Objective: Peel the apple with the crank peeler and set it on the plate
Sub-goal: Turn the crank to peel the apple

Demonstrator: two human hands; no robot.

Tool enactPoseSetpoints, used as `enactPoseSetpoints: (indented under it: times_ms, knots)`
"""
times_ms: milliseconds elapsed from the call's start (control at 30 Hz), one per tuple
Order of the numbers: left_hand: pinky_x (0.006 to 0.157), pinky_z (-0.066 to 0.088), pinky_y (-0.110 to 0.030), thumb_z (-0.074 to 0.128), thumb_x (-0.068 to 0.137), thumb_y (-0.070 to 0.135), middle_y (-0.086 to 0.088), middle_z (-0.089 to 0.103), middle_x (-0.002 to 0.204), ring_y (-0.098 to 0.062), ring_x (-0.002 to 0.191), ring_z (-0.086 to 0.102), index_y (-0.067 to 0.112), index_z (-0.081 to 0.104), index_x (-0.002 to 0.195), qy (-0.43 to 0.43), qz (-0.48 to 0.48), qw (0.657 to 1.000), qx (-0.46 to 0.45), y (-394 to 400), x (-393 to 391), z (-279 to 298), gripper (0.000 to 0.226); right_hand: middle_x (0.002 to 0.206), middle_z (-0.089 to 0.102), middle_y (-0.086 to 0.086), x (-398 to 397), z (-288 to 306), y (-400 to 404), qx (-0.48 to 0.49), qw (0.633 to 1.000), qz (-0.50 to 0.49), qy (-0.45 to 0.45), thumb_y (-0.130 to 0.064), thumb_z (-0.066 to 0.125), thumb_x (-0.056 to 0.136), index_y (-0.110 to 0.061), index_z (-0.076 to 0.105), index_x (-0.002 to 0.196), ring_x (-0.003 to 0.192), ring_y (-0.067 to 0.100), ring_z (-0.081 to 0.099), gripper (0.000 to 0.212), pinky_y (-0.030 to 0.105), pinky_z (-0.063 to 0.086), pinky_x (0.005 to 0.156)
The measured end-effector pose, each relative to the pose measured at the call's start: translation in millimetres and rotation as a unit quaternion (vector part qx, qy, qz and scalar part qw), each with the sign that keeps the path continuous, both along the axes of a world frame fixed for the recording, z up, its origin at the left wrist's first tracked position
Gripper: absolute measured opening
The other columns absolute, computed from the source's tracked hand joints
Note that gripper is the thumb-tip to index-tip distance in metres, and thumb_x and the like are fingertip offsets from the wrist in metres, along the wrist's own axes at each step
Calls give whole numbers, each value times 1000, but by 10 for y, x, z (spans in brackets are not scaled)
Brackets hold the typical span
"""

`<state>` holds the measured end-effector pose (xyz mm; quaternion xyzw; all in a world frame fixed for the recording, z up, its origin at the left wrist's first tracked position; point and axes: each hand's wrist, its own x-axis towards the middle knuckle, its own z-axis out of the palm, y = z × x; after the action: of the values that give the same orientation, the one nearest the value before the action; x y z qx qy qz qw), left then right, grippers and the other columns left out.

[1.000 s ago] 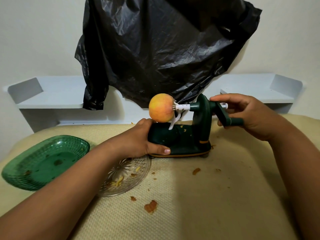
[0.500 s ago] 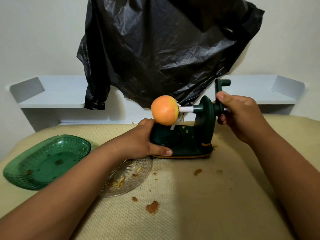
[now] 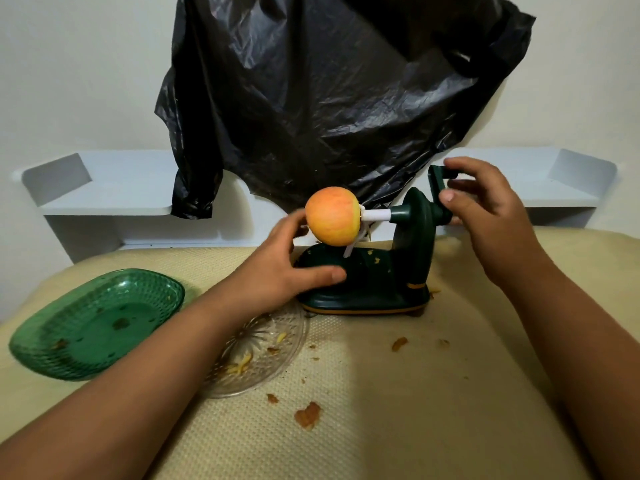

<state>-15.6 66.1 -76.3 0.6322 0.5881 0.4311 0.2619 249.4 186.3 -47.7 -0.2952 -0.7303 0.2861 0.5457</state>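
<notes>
The right hand (image 3: 491, 216) has its grip curled round the crank handle (image 3: 445, 174), which stands at 12 o'clock of its swing. The left hand (image 3: 277, 268) has its grip apart, thumb on the peeler base (image 3: 367, 289), forefinger just beside the apple (image 3: 332, 216). The apple, skin on, sits skewered at 9 o'clock from the crank, its shaft running 9 to 3. The glass plate (image 3: 277, 344) lies at 7 o'clock of the base, nearer the left hand, on the scrap-strewn woven worktop (image 3: 415, 393).

Left hand (image 3: 287, 268) forward, thumb out, fingers relaxed; right hand (image 3: 491, 216) raised, fingers loosely curled, blurred.
</notes>
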Motion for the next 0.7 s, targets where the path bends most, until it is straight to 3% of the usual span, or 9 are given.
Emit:
enactPoseSetpoints:
  times_ms: [33, 100, 267, 400, 533, 700]
  knots:
    - [110, 37, -16, 82, 61, 60, 31, 49, 142, 6, 137, 44, 42, 33, 149, -34, 7, 999, 42, -18, 14, 19, 102, 137, 51, -10, 16, 0, -6, 35, 999, 3, -42, -43, 58, 82, -46, 59, 120, 128, 4, 48, 38, 25, 44, 102]
    - [105, 42, -11, 82, 68, 51, 42, 52, 131, 12, 131, 48, 49, 35, 145, -92, 14, 990, 102, -52, 76, 53, 90, 147, 43, -16, 56, 34, -23, 51, 991, 40, -116, -41, 56, 80, -44, 61, 122, 137, -2, 35, 42, 18, 31, 105]
    - [106, 52, -32, 77, 77, 43, 14, 55, 140, -2, 125, 59, 40, 49, 144, -125, 38, 982, 135, -43, 263, 80, 73, 145, 45, -30, 253, 158, 24, -44, 964, 138, -223, -26, 76, 82, -54, 58, 127, 139, 1, 37, 56, 38, 31, 114]
    - [106, 52, -34, 74, 74, 45, 14, 60, 133, -2, 118, 63, 45, 52, 137, -129, 40, 984, 119, -52, 275, 127, 66, 134, 58, -28, 267, 182, 22, -70, 965, 102, -233, -45, 73, 68, -57, 59, 125, 134, -1, 43, 61, 42, 31, 117]
    - [103, 51, -24, 73, 75, 38, 15, 58, 131, 5, 114, 63, 41, 49, 139, -128, 23, 984, 122, -79, 266, 148, 69, 131, 60, -29, 252, 203, 26, -70, 965, 95, -233, -46, 73, 65, -56, 60, 125, 133, -1, 45, 62, 41, 29, 117]
    - [99, 49, -14, 70, 79, 36, 20, 54, 130, 15, 114, 58, 36, 44, 145, -83, 8, 987, 136, -92, 253, 154, 71, 124, 62, -35, 270, 203, 42, -68, 966, 103, -229, -43, 74, 65, -56, 62, 122, 124, -15, 46, 60, 22, 32, 103]
